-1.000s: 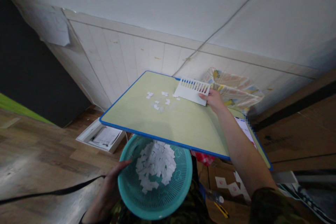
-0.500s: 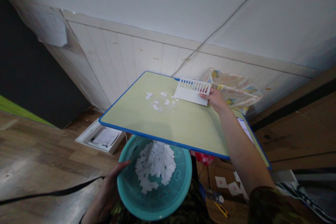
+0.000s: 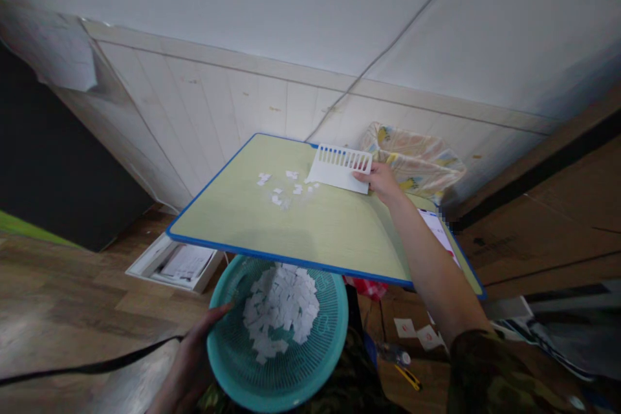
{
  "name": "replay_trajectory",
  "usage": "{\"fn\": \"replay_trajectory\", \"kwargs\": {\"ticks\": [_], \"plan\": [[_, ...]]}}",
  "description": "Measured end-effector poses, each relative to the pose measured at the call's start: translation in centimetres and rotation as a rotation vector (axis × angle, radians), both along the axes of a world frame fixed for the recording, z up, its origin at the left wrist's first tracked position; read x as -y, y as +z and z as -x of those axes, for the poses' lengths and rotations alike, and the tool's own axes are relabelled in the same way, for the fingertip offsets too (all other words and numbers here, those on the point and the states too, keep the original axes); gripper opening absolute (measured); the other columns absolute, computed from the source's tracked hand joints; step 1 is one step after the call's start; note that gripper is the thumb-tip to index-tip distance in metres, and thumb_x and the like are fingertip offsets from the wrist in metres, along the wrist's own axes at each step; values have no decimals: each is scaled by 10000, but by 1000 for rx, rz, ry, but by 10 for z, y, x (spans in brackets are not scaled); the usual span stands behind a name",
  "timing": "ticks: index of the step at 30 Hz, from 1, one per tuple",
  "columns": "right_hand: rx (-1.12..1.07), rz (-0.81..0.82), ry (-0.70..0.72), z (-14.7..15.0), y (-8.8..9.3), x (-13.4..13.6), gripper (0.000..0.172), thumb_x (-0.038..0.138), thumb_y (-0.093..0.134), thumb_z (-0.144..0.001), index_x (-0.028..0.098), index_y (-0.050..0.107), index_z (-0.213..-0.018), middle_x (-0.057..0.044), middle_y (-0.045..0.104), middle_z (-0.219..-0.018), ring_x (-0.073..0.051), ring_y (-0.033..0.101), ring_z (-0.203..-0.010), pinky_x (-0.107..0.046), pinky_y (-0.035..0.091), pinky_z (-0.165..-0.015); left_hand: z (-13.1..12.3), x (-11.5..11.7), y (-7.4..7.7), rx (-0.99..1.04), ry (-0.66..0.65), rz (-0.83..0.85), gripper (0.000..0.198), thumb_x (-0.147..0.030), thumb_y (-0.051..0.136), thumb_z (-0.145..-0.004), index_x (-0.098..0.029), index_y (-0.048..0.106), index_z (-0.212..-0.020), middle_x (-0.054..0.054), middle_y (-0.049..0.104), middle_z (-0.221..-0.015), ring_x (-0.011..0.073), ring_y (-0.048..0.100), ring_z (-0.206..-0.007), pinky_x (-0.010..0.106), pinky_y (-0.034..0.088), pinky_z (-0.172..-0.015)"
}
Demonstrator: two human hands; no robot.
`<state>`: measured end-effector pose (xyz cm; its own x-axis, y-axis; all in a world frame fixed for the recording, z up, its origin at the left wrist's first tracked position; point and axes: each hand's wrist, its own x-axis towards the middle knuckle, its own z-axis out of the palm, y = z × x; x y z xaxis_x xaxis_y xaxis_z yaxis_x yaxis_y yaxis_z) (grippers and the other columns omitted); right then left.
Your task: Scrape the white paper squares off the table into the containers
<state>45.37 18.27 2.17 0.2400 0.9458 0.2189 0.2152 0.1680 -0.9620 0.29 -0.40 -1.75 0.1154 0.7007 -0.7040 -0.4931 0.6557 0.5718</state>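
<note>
My left hand [image 3: 200,343] grips the left rim of a teal plastic colander basket [image 3: 334,336], its thumb over the edge. Inside the basket lies a heap of small white paper pieces [image 3: 284,304]. Over the table, my right hand [image 3: 381,180] pinches the right end of a flat white plastic panel [image 3: 337,176] with a row of slots along its upper edge. Several white scraps [image 3: 277,194] are scattered left of the panel on the pale yellow-green tabletop [image 3: 320,233]. The basket sits under the table's near blue edge.
A phone [image 3: 434,226] lies at the tabletop's right side. Behind it stands a patterned fabric-lined basket [image 3: 417,162] against the wall. On the floor left is a white open box [image 3: 182,265] with papers. A yellow cutter knife [image 3: 408,378] and a clear bottle [image 3: 392,354] lie lower right.
The whole view has shifted, so table and basket appear slightly further left. Both hands keep their holds; the panel stays at nearly the same place on the table.
</note>
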Motion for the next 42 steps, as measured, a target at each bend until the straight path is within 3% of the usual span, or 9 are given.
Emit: {"fn": "replay_trajectory", "kwargs": {"ticks": [9,15,19,24,27,31,35,42], "plan": [[-59,-12,43,26,-13,-5,448,434,841,-570,171,746,-920,-63,758,-963,-204,681,-828,-346,525,-786,-8,1,2,-39,13,4,274,-31,614,-803,-140,740,-585,38,738,-501,174,686,-428,219,587,-481],[-55,-13,49,24,-14,-4,469,434,845,-545,156,750,-911,-76,758,-948,-211,680,-830,-345,520,-784,-14,3,-1,-80,-58,-2,175,-53,624,-789,-132,733,-677,72,780,-587,260,747,-543,333,640,-593],[-46,-47,-44,21,-15,-9,451,447,816,-581,153,741,-915,-69,753,-953,-216,671,-860,-343,506,-791,-16,3,-2,-106,-49,-9,173,-52,594,-803,-146,717,-727,70,780,-582,279,757,-573,360,648,-616],[-26,-52,-88,22,-17,-11,399,415,815,-576,146,744,-862,-65,751,-883,-225,668,-822,-358,498,-774,-15,2,-5,-93,-56,-5,284,-59,612,-804,-127,724,-1056,53,791,-614,319,774,-716,404,645,-705],[-28,-41,-45,27,-15,-8,406,402,823,-572,150,751,-883,-70,755,-904,-222,671,-810,-365,501,-779,-15,2,-3,-60,-52,1,347,-60,627,-798,-103,703,-1134,54,792,-616,335,771,-781,422,635,-753],[-38,-19,53,37,-12,-2,432,424,835,-572,161,758,-906,-76,756,-947,-222,678,-828,-370,510,-793,-17,4,2,-60,-52,7,274,-64,608,-816,-64,727,-1063,72,784,-598,339,772,-765,431,633,-740],[-59,-4,140,46,-9,2,447,443,837,-584,172,759,-930,-75,753,-995,-222,682,-856,-371,513,-815,-18,5,5,-86,-53,-12,173,-71,593,-833,-70,761,-871,100,792,-633,311,769,-657,403,638,-671],[-68,44,245,52,-4,8,454,423,862,-560,168,764,-922,-76,757,-985,-222,681,-866,-359,510,-820,-17,5,5,-67,-76,-21,228,-88,562,-864,-67,770,-773,134,799,-680,285,761,-626,369,627,-632]]}}
